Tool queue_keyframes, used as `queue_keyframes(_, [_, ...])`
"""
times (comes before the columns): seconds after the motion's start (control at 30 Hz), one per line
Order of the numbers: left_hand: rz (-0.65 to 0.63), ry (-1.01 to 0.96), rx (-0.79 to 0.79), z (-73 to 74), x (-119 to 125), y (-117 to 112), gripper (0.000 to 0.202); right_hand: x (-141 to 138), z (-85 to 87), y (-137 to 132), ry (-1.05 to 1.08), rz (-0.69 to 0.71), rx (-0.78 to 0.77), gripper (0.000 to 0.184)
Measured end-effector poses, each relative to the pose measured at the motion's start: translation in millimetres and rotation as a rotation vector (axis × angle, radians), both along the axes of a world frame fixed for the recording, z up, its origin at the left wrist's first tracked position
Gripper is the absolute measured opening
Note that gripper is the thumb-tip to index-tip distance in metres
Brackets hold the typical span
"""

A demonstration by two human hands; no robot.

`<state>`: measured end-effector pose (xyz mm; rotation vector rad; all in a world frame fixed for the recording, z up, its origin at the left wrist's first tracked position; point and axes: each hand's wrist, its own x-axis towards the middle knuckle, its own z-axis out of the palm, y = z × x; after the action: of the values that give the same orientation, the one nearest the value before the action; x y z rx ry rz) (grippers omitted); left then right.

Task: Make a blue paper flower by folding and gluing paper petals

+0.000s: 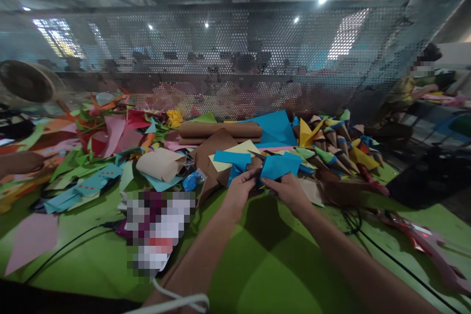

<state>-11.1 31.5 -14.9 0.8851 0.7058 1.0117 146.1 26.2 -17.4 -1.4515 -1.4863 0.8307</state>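
My left hand (pixel 241 185) and my right hand (pixel 288 189) meet above the green table (pixel 272 265), both closed on a folded piece of blue paper (pixel 274 166). The left fingers pinch its left flap, which is partly brown underneath. The right fingers grip its lower edge. Just behind the paper lie a brown sheet (pixel 211 149) and a pale yellow sheet (pixel 239 149).
Paper cones (pixel 333 149) in several colours are piled at the right. Brown paper rolls (pixel 221 130) and a blue sheet (pixel 274 127) lie behind. Coloured scraps (pixel 99 142) cover the left. A perforated metal screen (pixel 221 59) closes the back. Another person (pixel 408 93) sits far right; cables cross the table.
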Motion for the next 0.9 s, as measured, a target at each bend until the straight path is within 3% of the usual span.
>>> queue_keyframes(0.23, [-0.031,-0.008,0.054,-0.2,0.6,-0.4,0.040,0.1,-0.7,1.0,-0.020,-0.020,0.004,0.049])
queue_keyframes(0.57, [0.070,0.058,0.100,-7.0,6.3,2.0,0.046,-4.8,1.2,0.2,0.016,-0.027,-0.002,0.042])
queue_keyframes(0.9, [0.228,0.239,0.191,-10.3,3.2,7.8,0.055,9.9,10.1,3.9,0.212,-0.213,0.044,0.034])
